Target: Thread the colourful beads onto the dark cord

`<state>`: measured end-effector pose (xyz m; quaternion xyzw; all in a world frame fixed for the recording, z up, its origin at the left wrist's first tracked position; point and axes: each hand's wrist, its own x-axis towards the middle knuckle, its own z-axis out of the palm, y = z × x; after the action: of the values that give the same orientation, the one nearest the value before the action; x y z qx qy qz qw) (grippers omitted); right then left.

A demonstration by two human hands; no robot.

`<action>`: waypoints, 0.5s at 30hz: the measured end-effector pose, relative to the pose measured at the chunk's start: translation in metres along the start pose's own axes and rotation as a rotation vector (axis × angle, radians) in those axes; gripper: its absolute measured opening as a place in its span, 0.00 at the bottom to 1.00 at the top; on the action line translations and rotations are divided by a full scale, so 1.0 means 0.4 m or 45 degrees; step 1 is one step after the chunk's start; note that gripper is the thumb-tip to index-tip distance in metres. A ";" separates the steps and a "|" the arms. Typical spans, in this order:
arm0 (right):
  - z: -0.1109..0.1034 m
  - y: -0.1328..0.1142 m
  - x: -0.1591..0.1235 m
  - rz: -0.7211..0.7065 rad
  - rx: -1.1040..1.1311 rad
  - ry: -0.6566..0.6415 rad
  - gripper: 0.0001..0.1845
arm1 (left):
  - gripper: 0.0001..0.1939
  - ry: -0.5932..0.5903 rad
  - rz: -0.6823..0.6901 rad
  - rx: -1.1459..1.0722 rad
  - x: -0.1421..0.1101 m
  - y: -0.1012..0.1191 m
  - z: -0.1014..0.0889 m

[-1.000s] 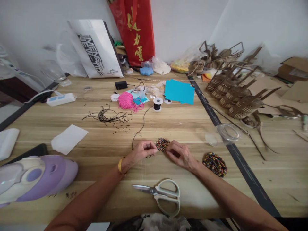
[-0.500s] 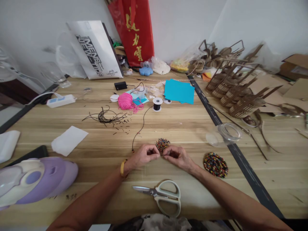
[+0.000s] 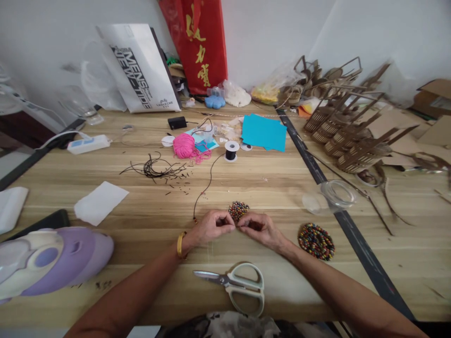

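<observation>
My left hand (image 3: 212, 224) is closed in a pinch above the table. A thin black cord (image 3: 210, 176) runs from a white spool (image 3: 231, 151) to the back of this hand, with a few small beads near it; its end is hidden by the fingers. Opposite, my right hand (image 3: 260, 228) also pinches, fingertips almost touching the left ones; what it holds is too small to make out. Just beyond the fingertips lies a pile of multicoloured beads (image 3: 238, 210). Scissors with pale handles (image 3: 243, 287) rest nearer my body, blades pointing left.
A coil of strung beads (image 3: 316, 241) lies right of my right hand, below a clear plastic dish (image 3: 329, 197). Cut black cords (image 3: 153, 168), pink yarn (image 3: 183, 145) and blue sheets (image 3: 263, 133) lie farther back. A purple-and-white device (image 3: 66, 260) stands at left, small woven baskets (image 3: 352, 136) at right.
The fingertips of both hands have come slightly closer together. The view has shifted a little; the objects on the table stay in place.
</observation>
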<state>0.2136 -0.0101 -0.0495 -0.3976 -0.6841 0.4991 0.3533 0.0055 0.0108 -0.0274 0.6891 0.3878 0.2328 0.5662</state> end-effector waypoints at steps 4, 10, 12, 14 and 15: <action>-0.001 0.000 0.001 0.030 0.006 -0.010 0.10 | 0.06 -0.001 0.011 0.011 0.001 -0.005 0.000; 0.000 0.000 0.002 0.047 0.016 -0.017 0.10 | 0.06 -0.004 0.009 0.035 0.001 -0.010 0.000; 0.001 0.001 0.002 0.050 0.021 -0.018 0.10 | 0.06 -0.006 0.007 0.036 0.000 -0.009 0.000; 0.002 0.003 0.002 0.056 0.021 -0.015 0.10 | 0.06 -0.005 0.005 0.036 0.000 -0.008 0.000; 0.002 0.004 0.002 0.056 0.019 -0.014 0.10 | 0.06 -0.005 0.004 0.038 0.000 -0.008 -0.001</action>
<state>0.2128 -0.0094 -0.0511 -0.4071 -0.6732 0.5141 0.3416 0.0046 0.0112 -0.0303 0.6985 0.3891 0.2264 0.5563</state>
